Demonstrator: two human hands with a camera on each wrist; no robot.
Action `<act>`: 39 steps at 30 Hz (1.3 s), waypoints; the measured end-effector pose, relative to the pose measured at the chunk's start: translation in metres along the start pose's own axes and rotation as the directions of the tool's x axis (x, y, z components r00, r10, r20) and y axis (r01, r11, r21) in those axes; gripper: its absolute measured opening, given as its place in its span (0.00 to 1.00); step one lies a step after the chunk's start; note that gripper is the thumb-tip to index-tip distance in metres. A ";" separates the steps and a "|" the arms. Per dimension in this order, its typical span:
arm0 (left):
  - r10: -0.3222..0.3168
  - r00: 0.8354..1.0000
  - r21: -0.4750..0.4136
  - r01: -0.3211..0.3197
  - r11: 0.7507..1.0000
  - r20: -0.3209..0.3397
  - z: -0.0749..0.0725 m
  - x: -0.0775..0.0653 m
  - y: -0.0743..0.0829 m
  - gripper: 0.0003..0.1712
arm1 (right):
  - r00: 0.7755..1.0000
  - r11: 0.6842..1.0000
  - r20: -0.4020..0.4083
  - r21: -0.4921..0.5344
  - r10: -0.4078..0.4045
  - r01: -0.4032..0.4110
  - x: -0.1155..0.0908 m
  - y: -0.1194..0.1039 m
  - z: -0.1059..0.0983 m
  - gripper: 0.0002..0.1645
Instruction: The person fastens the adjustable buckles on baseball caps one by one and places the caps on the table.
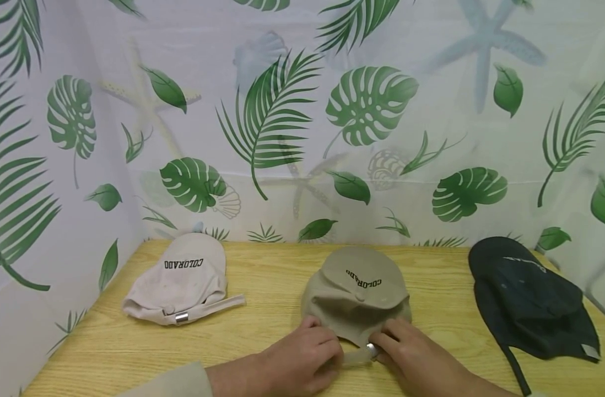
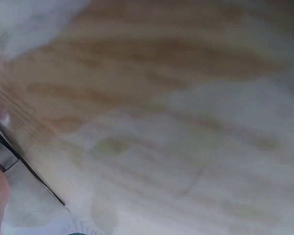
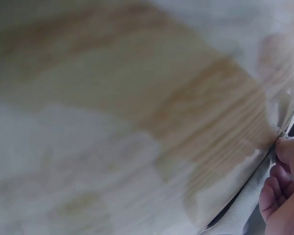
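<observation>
Cap (image 1: pixel 332 310), khaki, brim (image 1: pixel 364 255) toward desk's (image 1: pixel 263 275) far edge; left hand (image 1: pixel 309 353) grasps strap (image 1: pixel 356 358), right hand (image 1: pixel 411 353) pinches buckle (image 1: pixel 372 350); uneven pulling could unthread them.

The word "COLORADO" (image 1: pixel 183 263) reads upside down, in black block capitals, on the crown of the pale cap (image 1: pixel 188 284) at the left, its letters in a nearly straight row. The same word, also black and upside down, stands on the crown of the tan cap (image 1: pixel 364 292) in the middle, where its row bends with the cloth. The black cap (image 1: pixel 528 292) at the right bears pale, script-like lettering (image 1: pixel 525 262) near its brim, too small to read.
</observation>
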State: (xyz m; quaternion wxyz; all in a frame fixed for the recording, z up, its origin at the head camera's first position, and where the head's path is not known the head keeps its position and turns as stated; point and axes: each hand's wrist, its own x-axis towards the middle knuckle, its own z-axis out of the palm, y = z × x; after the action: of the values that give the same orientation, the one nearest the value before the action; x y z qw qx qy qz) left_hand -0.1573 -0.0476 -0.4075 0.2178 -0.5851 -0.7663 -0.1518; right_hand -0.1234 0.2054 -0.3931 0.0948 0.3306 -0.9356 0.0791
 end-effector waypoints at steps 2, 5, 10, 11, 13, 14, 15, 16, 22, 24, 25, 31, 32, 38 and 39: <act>-0.011 0.999 0.013 0.011 1.000 -0.032 0.000 0.001 0.000 0.05 | 1.000 1.000 -0.004 -0.006 0.012 -0.012 0.000 0.000 0.000 0.11; -0.015 0.997 0.039 0.018 0.999 -0.076 -0.001 0.002 0.000 0.07 | 0.998 1.000 -0.056 -0.025 -0.001 -0.001 0.000 0.000 0.002 0.10; 0.000 0.991 0.091 0.012 0.996 -0.136 -0.001 0.003 -0.002 0.06 | 0.977 0.996 -0.198 -0.060 -0.074 0.063 0.000 0.000 0.004 0.11; 0.005 0.990 0.104 0.010 0.995 -0.144 -0.001 0.003 -0.002 0.05 | 0.973 0.996 -0.214 -0.063 -0.082 0.070 0.000 0.000 0.004 0.11; 0.005 0.987 0.112 0.013 0.994 -0.158 -0.001 0.003 -0.002 0.05 | 0.968 0.995 -0.234 -0.068 -0.091 0.077 0.001 0.000 0.004 0.11; 0.001 0.987 0.104 0.017 0.994 -0.164 -0.001 0.003 -0.002 0.05 | 0.966 0.994 -0.241 -0.071 -0.094 0.079 0.001 -0.001 0.004 0.11; -0.005 0.986 0.097 0.022 0.995 -0.168 -0.001 0.003 -0.002 0.05 | 0.965 0.994 -0.244 -0.074 -0.093 0.077 0.001 -0.001 0.004 0.11; -0.010 0.985 0.089 0.026 0.996 -0.173 -0.001 0.003 -0.002 0.05 | 0.964 0.994 -0.248 -0.074 -0.093 0.077 0.001 -0.001 0.004 0.11; -0.016 0.981 0.107 0.037 0.994 -0.191 0.001 0.003 -0.002 0.06 | 0.963 0.994 -0.251 -0.076 -0.094 0.077 0.000 -0.001 0.005 0.10; -0.022 0.980 0.112 0.045 0.993 -0.196 0.002 0.003 -0.003 0.07 | 0.965 0.994 -0.245 -0.080 -0.092 0.075 0.000 -0.001 0.006 0.10; -0.026 0.980 0.112 0.049 0.992 -0.198 0.002 0.003 -0.003 0.07 | 0.965 0.994 -0.245 -0.081 -0.093 0.075 0.000 0.000 0.006 0.10; -0.037 0.980 0.108 0.058 0.992 -0.193 0.000 0.003 -0.002 0.07 | 0.952 0.992 -0.281 -0.072 -0.124 0.108 0.001 -0.001 0.005 0.10; -0.031 0.981 0.116 0.054 0.992 -0.192 0.000 0.003 -0.002 0.07 | 0.948 0.991 -0.290 -0.070 -0.132 0.117 0.001 -0.001 0.005 0.11; -0.025 0.981 0.118 0.048 0.992 -0.193 0.000 0.004 -0.003 0.07 | 0.939 0.987 -0.304 -0.044 -0.158 0.152 0.002 0.000 0.003 0.11; -0.025 0.981 0.115 0.049 0.992 -0.193 0.000 0.004 -0.003 0.06 | 0.939 0.987 -0.304 -0.039 -0.161 0.157 0.002 0.000 0.003 0.11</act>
State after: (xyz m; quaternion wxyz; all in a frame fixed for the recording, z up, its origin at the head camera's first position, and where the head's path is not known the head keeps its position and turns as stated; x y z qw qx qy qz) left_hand -0.1611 -0.0454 -0.4056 0.3224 -0.5392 -0.7603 -0.1652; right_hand -0.1253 0.2037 -0.3958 0.2471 0.3881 -0.8805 0.1146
